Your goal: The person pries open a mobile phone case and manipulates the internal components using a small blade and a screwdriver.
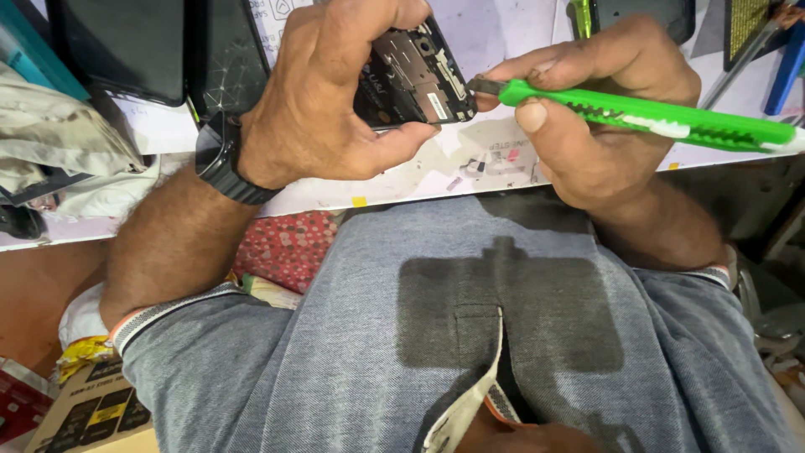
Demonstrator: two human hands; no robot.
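1. A white workbench runs across the upper part of the view, its top stained and scuffed, with a small yellow mark at the near edge.
2. 2 dark, flat phone-like slabs lie side by side at the far left of it.
3. Crumpled pale cloth rests at the left end.
4. A blue tool handle lies at the far right corner.

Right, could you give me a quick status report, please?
Left hand grips opened phone. Right hand holds green cutter, tip at phone's edge. Nothing between.
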